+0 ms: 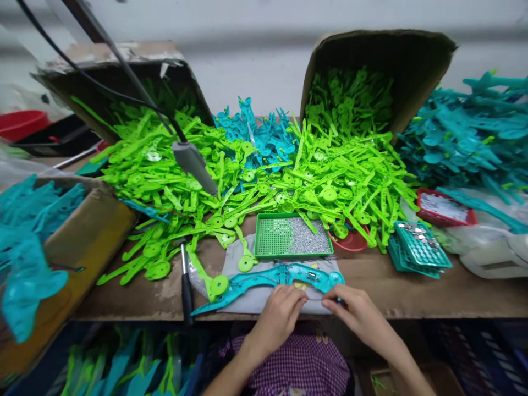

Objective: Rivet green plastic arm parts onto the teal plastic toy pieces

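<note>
My left hand (284, 309) is closed in a pinch near the table's front edge. My right hand (357, 312) pinches too, a short way to the right. A thin wire (314, 300) seems to stretch between the fingertips of both. Just beyond them a long curved blue plastic shell (251, 281) lies on a grey cloth (243, 304), its inner side up, with fine wires and a small metal piece inside. The right fingertips are close to its rounded end. A lime-green plastic arm with a round disc (218, 286) touches its left part.
Behind the shell sits a green tray (264, 254) of small metal pieces. Lime-green parts (338, 187) are heaped beyond it, spilling from two cardboard boxes. A hammer (186, 286) lies left; teal trays (424, 245) stand right. A grey lamp head (194, 165) hangs above the left heap.
</note>
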Tool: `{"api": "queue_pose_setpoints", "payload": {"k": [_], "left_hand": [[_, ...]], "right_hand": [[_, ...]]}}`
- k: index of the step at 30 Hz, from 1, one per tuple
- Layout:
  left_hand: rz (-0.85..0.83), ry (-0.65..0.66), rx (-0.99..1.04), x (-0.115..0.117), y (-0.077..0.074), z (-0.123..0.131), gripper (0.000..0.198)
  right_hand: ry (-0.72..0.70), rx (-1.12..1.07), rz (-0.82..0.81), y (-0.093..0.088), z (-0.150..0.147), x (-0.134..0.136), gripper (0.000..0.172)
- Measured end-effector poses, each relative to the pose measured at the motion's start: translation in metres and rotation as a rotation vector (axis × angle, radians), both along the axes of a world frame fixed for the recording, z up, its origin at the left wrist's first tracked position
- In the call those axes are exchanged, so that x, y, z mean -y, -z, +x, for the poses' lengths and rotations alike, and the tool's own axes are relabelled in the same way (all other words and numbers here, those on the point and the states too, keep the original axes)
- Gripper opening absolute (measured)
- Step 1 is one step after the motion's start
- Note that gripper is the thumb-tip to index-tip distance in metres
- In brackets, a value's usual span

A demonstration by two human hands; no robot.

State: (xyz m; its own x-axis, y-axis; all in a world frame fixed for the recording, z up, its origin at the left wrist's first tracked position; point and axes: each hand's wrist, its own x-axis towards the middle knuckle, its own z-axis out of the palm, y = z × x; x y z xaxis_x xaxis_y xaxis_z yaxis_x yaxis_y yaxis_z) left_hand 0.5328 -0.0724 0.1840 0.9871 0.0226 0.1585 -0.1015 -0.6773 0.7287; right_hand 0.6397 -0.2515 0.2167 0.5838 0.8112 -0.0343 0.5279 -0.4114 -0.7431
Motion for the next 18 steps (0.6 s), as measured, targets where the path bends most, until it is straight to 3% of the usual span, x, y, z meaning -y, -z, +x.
{"api": "queue_pose_setpoints", "payload": {"k": [4, 8, 12, 18], "left_hand": [[0.023, 0.014, 0.066, 0.005, -0.001, -0.004, 0.023], [-0.157, 0.025, 0.060, 0.012, -0.006, 0.002, 0.019], [-0.309, -0.077, 0.054, 0.017, -0.004, 0.005, 0.014], [-0.292, -0.241, 0.121, 0.014, 0.003, 0.003, 0.014]], "right_hand": [[0.023, 0.015, 0.025, 0.006, -0.006, -0.001, 0.023], [0.034, -0.010, 0.052, 0.002, -0.009, -0.002, 0.023], [0.058, -0.012, 0.109, 0.001, -0.014, 0.001, 0.023], [0.049, -0.010, 0.129, 0.004, -0.019, 0.003, 0.022]]}}
